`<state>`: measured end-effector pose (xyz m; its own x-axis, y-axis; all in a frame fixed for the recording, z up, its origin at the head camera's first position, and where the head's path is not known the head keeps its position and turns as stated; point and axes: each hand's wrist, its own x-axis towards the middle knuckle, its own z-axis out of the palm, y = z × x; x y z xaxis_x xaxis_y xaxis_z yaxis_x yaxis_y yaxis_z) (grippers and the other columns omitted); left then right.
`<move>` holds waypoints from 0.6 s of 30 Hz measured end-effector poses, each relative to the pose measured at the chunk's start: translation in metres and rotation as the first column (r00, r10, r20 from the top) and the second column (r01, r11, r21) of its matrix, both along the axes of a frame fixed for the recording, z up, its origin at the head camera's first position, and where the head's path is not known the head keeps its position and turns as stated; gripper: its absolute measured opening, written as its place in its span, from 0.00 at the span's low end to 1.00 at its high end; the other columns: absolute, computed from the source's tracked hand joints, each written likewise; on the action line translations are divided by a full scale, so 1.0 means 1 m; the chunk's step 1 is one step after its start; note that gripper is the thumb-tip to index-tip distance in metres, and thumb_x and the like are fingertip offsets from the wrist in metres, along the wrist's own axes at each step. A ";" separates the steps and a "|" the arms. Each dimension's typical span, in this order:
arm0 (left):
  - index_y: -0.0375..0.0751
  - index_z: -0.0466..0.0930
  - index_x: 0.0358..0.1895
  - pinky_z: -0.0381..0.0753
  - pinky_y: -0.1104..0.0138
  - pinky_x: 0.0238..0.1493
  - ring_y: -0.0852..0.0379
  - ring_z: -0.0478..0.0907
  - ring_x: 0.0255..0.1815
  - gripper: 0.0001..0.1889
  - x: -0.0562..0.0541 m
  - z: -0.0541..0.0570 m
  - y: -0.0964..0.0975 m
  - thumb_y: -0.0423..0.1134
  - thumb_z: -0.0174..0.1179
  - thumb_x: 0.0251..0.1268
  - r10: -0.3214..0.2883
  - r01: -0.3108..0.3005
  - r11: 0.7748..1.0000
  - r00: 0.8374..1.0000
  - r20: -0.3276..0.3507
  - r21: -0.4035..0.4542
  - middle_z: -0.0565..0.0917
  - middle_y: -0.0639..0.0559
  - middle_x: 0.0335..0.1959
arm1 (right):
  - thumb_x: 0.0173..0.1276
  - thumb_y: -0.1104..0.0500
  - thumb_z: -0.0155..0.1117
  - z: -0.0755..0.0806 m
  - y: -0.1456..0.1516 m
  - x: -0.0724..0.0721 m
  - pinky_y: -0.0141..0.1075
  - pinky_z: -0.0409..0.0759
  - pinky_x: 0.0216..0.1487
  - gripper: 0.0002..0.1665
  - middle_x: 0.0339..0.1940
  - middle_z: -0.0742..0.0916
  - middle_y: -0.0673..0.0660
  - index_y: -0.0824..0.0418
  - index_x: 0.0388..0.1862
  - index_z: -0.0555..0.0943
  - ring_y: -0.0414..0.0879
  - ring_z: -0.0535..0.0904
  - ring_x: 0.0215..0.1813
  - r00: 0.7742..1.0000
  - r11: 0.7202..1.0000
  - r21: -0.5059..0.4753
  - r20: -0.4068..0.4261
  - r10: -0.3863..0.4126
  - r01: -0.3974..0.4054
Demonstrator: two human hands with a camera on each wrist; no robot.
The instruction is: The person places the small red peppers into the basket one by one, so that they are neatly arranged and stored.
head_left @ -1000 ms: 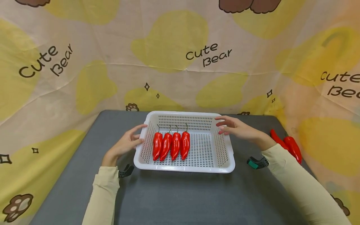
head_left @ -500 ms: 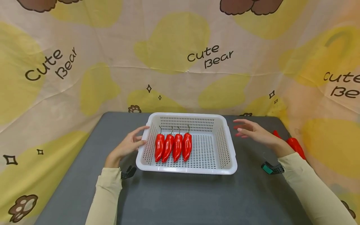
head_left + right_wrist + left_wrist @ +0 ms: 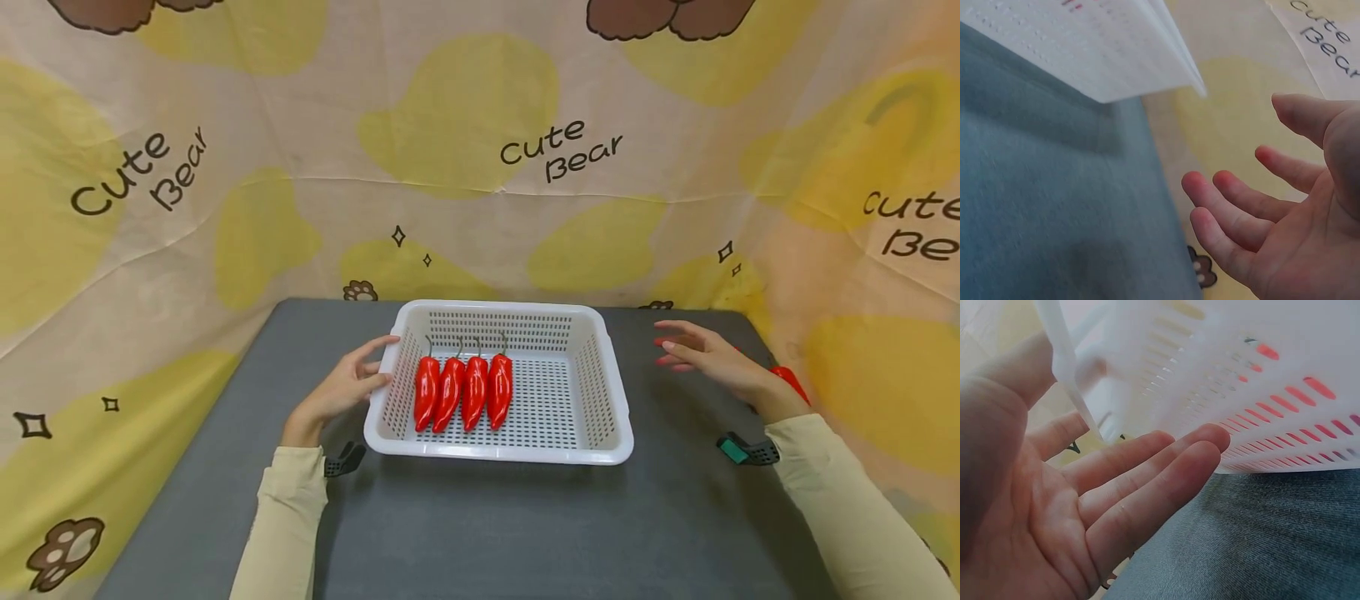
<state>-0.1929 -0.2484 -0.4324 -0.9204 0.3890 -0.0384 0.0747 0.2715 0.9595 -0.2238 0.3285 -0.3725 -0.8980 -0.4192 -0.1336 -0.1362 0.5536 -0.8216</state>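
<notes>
White rectangular perforated-plastic basket (image 3: 498, 455) seemed light, stiff, best held by end rims (image 3: 615, 392); your left hand (image 3: 339, 388) touched one, unclenched; your right hand (image 3: 714, 360) hung released.

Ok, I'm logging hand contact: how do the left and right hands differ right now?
The left hand touches the white basket at its left rim; the right hand hangs apart from it, beyond its right side. The left hand's fingers point rightward, the right hand's leftward. Both are bare, and neither holds any red peppers.
</notes>
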 end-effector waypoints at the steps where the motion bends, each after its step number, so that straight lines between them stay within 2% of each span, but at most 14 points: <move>1: 0.46 0.54 0.80 0.90 0.49 0.43 0.39 0.86 0.50 0.35 0.000 0.000 0.000 0.32 0.55 0.73 0.001 -0.001 1.000 1.000 0.000 0.001 0.73 0.23 0.67 | 0.81 0.49 0.50 0.001 0.003 0.000 0.30 0.82 0.58 0.35 0.74 0.72 0.72 0.62 0.79 0.57 0.38 0.85 0.57 1.000 1.000 0.006 -0.003 -0.004 0.004; 5: 0.46 0.53 0.80 0.90 0.49 0.43 0.39 0.86 0.50 0.35 0.000 -0.001 0.000 0.32 0.55 0.73 -0.002 0.002 1.000 1.000 0.003 0.011 0.73 0.22 0.67 | 0.82 0.50 0.48 0.001 0.017 -0.001 0.25 0.82 0.54 0.35 0.73 0.72 0.74 0.64 0.80 0.56 0.32 0.84 0.54 1.000 1.000 0.015 -0.026 -0.012 0.012; 9: 0.45 0.53 0.80 0.90 0.49 0.43 0.39 0.86 0.50 0.35 0.000 -0.001 -0.001 0.31 0.55 0.73 -0.006 0.006 1.000 1.000 0.005 0.014 0.73 0.22 0.67 | 0.83 0.51 0.46 -0.001 0.029 -0.002 0.25 0.82 0.54 0.34 0.73 0.70 0.74 0.65 0.80 0.55 0.29 0.83 0.54 0.999 0.999 0.017 -0.027 -0.031 0.032; 18: 0.46 0.54 0.79 0.90 0.49 0.42 0.38 0.86 0.50 0.34 -0.001 -0.001 0.000 0.33 0.56 0.73 0.006 -0.006 1.000 1.000 -0.001 -0.008 0.74 0.23 0.66 | 0.83 0.49 0.45 -0.003 0.058 0.000 0.23 0.81 0.54 0.35 0.73 0.69 0.64 0.65 0.80 0.53 0.21 0.79 0.53 0.997 0.995 0.068 0.006 -0.076 0.075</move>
<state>-0.1936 -0.2486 -0.4329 -0.9227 0.3834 -0.0401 0.0745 0.2795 0.9573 -0.2242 0.3868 -0.3759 -0.9254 -0.3403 -0.1670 -0.0852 0.6161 -0.7830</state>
